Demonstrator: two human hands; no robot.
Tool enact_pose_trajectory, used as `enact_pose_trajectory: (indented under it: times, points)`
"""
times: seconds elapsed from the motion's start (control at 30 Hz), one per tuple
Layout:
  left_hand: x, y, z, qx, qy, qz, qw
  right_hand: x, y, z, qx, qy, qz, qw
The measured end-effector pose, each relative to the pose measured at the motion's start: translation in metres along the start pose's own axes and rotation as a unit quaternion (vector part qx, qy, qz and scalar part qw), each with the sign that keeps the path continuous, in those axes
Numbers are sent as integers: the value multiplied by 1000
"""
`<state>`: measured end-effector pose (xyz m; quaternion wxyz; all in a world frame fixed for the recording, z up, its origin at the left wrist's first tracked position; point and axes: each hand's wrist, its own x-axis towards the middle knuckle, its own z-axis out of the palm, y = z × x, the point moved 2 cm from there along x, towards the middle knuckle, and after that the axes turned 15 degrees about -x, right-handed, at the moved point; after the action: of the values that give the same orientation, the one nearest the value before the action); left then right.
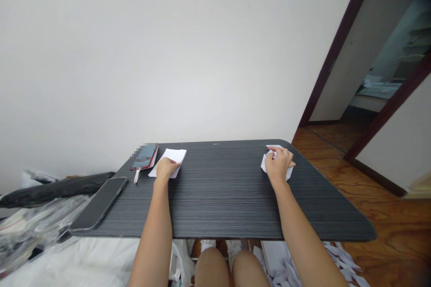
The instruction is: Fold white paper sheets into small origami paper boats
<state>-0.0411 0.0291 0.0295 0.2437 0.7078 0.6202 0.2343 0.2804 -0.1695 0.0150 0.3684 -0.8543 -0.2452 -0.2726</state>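
A small stack of white paper sheets (175, 154) lies on the left half of the dark table. My left hand (166, 168) is closed on its near side, thumb reaching across the top and the other fingers mostly hidden. Over at the right end of the table, my right hand (279, 162) has its fingers curled around white paper pieces (264, 163), whose corners stick out on several sides. The palm hides how much of that paper is gripped and how much rests on the table.
A phone (99, 204) lies at the table's (222, 206) left front corner. Behind it sits a red-edged pouch or case (144, 157) with a white strap. Plastic-wrapped goods (43, 219) crowd the left side; paper strips (343, 255) lie below at right. A white wall (215, 54) stands behind.
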Motion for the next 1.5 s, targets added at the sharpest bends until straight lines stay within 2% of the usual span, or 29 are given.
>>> enact_pose_trajectory:
  times: [0.33,0.67,0.73,0.83,0.9,0.93,0.97,1.0,1.03,1.1,1.17,1.2,1.3,1.4,1.5]
  points:
    - [4,-10,-2,-14,-20,3,1000,0,2,4,12,-17,6,1000]
    - [9,-15,-1,-21,-4,20,1000,1,3,6,25,-17,2,1000]
    - [8,-12,-3,-17,22,42,999,0,1,4,26,-20,1,999]
    - [2,2,-7,-19,110,112,987,-2,-3,2,27,-28,-10,999]
    - [-10,19,-11,-72,249,246,934,-4,-6,1,28,-37,-20,999]
    - [-17,29,-10,-107,291,307,900,-4,-7,1,30,-42,-27,998]
    - [-24,38,-7,-136,306,360,871,-5,-9,1,34,-47,-34,998]
    - [-31,47,-1,-153,288,408,853,-6,-10,2,43,-53,-45,997]
    - [-37,57,6,-160,246,447,845,-7,-12,3,60,-64,-63,994]
    - [-50,74,26,-156,104,504,843,-12,-19,8,114,-100,-117,981]
    - [-63,86,45,-161,-42,525,835,-20,-28,13,182,-159,-183,953]
    - [-68,90,52,-173,-97,520,831,-25,-33,15,210,-189,-202,938]
    - [-78,95,65,-248,-202,462,827,-38,-45,19,272,-277,-236,891]
    - [-79,97,66,-361,-279,372,809,-44,-52,18,339,-343,-203,852]
    - [-78,98,63,-454,-318,305,774,-46,-58,12,416,-423,-157,789]
